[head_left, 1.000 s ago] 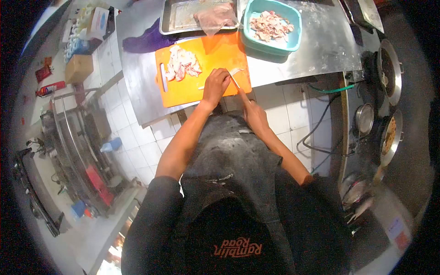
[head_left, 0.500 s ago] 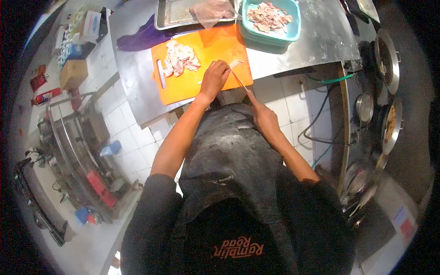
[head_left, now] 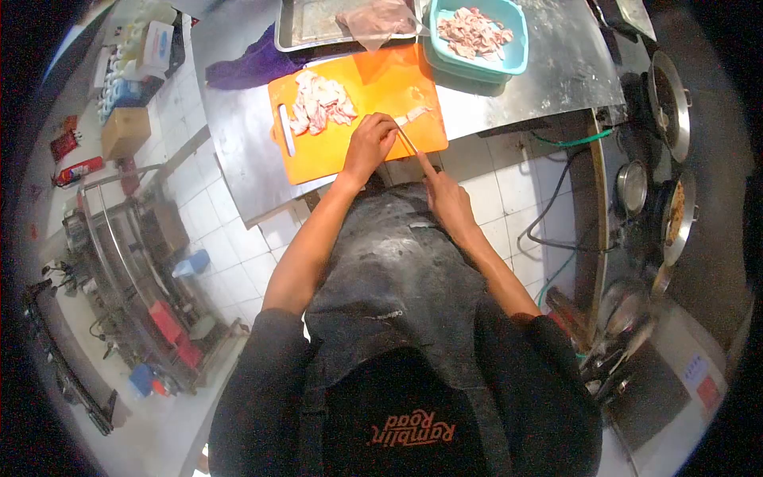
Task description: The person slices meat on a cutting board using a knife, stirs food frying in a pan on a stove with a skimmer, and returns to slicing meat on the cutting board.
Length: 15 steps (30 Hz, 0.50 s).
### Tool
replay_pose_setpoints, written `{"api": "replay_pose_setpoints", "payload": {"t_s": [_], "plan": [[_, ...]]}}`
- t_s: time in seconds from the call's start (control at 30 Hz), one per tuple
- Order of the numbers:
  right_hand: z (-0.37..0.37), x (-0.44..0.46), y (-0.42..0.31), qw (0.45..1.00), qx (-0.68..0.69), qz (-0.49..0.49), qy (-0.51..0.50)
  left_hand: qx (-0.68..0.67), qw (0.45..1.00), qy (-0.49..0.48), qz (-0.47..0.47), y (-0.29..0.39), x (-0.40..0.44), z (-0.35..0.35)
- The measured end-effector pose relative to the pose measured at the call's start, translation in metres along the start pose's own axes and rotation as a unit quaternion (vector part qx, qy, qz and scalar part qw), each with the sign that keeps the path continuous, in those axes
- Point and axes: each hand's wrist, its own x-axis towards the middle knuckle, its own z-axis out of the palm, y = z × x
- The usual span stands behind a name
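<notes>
On the orange cutting board lies a pile of pale pink meat at the left. My left hand is closed over the board's front right part; what its fingers press on is mostly hidden. A knife is in my right hand, its blade slanting up to my left fingertips. Small pale strips lie just beyond the blade. Behind the board, a metal tray bears a plastic bag of meat. A light blue tub at its right holds cut meat pieces.
A purple cloth lies on the metal table left of the tray. Pans and a small round lid stand at the right, near a green hose. A cardboard box is at the left.
The view has shifted slightly. My right hand and the knife have moved a little relative to my left hand. The pale strips beyond the blade look more spread out.
</notes>
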Motion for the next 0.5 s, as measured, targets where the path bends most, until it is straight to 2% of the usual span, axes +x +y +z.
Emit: {"api": "replay_pose_setpoints", "payload": {"t_s": [0.13, 0.2, 0.3, 0.43, 0.5], "plan": [[0.022, 0.018, 0.001, 1.000, -0.008, -0.009, 0.009, -0.025, 0.999, -0.001, -0.032, -0.002, -0.002, 0.002], [0.036, 0.044, -0.003, 0.995, 0.042, -0.050, 0.076, -0.025, 0.999, 0.001, -0.032, -0.002, -0.001, 0.002], [0.040, 0.072, -0.013, 0.997, 0.020, -0.032, 0.071, -0.015, 1.000, -0.002, -0.020, 0.000, -0.002, 0.000], [0.042, 0.044, 0.001, 0.992, 0.040, -0.062, 0.102, -0.007, 1.000, 0.009, -0.025, 0.003, 0.000, 0.004], [0.035, 0.018, 0.001, 0.997, 0.039, -0.031, 0.050, -0.006, 0.999, 0.018, -0.042, 0.005, -0.003, 0.003]]}}
